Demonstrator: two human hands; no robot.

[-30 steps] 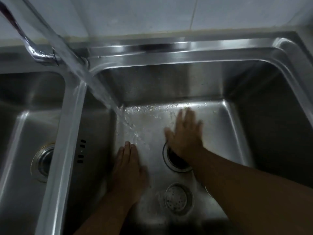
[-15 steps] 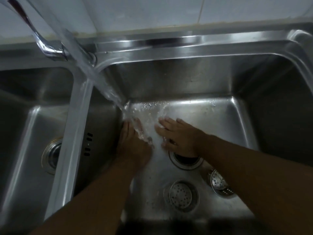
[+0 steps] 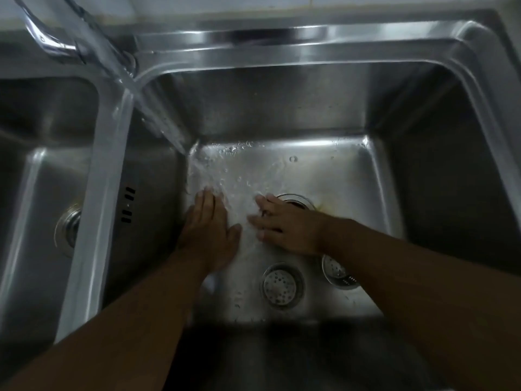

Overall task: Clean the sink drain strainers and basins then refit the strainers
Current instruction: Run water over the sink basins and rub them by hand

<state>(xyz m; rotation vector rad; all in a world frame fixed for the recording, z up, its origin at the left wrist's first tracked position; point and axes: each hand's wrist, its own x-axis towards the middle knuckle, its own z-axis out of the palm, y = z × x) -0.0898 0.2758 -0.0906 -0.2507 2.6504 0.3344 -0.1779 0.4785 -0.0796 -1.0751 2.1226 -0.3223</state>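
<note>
Since a second ago, both hands have converged under the water stream: left hand (image 3: pixel 210 230) flat, fingers together; right hand (image 3: pixel 287 228) spread, partly covering the open drain (image 3: pixel 296 199). Basin (image 3: pixel 338 176) rinsing continues. Both strainers (image 3: pixel 282 286) lie loose near the drain, unfitted; the right strainer (image 3: pixel 337 273) lies tilted, axis unclear.

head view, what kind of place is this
Most likely a home kitchen: a stainless steel double-basin sink, a chrome tap running water, and two round perforated metal drain strainers lying loose in the right basin.
</note>
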